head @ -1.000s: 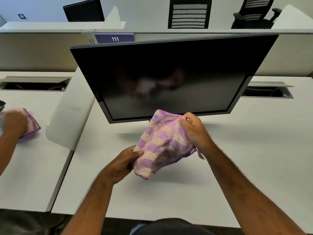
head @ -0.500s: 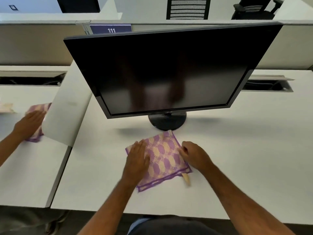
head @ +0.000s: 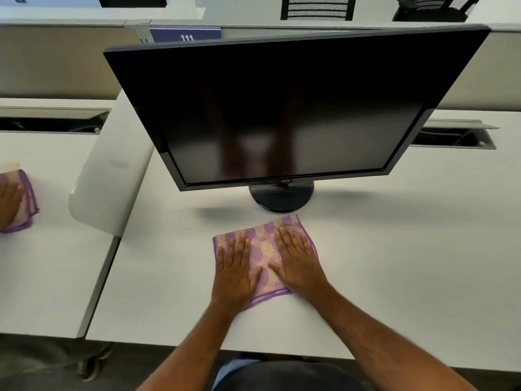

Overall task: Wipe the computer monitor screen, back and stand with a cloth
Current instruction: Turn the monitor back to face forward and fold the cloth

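While the cloth (head: pixel 263 253) lies spread flat on the white desk (head: pixel 394 263) at lower centre of the frame, both hands press down on it with straight fingers: the left hand (head: pixel 234 270) on its left half, the right hand (head: pixel 298 265) on its right half, thumbs close together, neither one gripping. The cloth is a purple and cream checked towel, soft and limp by the look of it, so it should bunch or fold easily and is probably best gathered in one palm for wiping.

Just above it stands the monitor (head: pixel 293 108), filling the centre of the frame, its dark screen tilted toward the camera and dimly mirroring the arms. The panel looks stiff but likely fragile and easy to smudge, so I judge light pressure suits it, with a free hand steadying the bezel or top edge rather than the glass. Its round black stand (head: pixel 282 197) sits near the cloth's far edge, not touching it.

Cable troughs are sunk in the desks at upper right (head: pixel 454 136) and upper left (head: pixel 53 122); their contents are too dark to make out. At the far left edge another person's hand (head: pixel 8 201) rests on a second, similar cloth (head: pixel 26 201).
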`<state>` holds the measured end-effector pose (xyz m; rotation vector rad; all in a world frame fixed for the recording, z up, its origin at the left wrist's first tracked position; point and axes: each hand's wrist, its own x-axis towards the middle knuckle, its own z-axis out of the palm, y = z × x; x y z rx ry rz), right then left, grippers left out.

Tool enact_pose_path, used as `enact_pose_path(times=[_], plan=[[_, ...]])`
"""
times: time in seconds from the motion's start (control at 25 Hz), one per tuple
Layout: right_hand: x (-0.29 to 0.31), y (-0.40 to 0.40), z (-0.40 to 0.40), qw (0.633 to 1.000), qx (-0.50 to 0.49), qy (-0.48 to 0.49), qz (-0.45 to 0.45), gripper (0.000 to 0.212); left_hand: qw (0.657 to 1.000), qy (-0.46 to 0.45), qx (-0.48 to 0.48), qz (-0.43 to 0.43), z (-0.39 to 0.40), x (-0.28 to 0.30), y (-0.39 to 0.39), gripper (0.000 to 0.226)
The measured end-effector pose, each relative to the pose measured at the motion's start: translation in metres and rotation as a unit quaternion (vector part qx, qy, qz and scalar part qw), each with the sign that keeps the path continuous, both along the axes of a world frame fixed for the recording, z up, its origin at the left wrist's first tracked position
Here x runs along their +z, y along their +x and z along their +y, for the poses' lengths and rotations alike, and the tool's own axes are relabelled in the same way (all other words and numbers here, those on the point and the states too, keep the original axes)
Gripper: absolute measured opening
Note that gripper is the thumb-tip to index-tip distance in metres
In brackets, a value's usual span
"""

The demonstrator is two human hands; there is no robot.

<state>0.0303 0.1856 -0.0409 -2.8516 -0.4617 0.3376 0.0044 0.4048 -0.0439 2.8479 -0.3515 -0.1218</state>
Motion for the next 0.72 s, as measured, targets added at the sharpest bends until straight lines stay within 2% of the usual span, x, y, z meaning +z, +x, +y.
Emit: enact_pose_path(times=[0.2, 0.32, 0.4, 0.48, 0.56, 0.64, 0.72], plan=[[0.005, -0.005, -0.011, 0.998, -0.07, 0.006, -0.001, 0.092, 0.995, -0.02, 0.095, 0.022, 0.018, -0.001, -0.006, 0.086], [0.013, -0.006, -0.024, 0.983, -0.175, 0.045, -0.032, 0.085, 0.977, -0.063, 0.201, 0.037, 0.03, 0.006, -0.008, 0.091], [0.017, -0.004, -0.034, 0.966, -0.245, 0.055, -0.062, 0.07, 0.959, -0.076, 0.272, 0.015, 0.031, 0.014, -0.007, 0.082], [0.02, -0.001, -0.041, 0.961, -0.267, 0.056, -0.052, 0.058, 0.953, -0.072, 0.293, -0.008, 0.025, 0.023, -0.003, 0.061], [0.025, 0.003, -0.045, 0.962, -0.267, 0.062, -0.012, 0.051, 0.949, -0.059, 0.308, 0.038, 0.016, 0.028, 0.003, 0.049], [0.03, 0.006, -0.046, 0.959, -0.271, 0.078, 0.021, 0.04, 0.94, -0.06, 0.322, 0.092, 0.009, 0.029, 0.009, 0.047], [0.036, 0.007, -0.048, 0.954, -0.279, 0.096, 0.04, 0.029, 0.92, -0.145, 0.344, 0.119, 0.002, 0.032, 0.013, 0.045]])
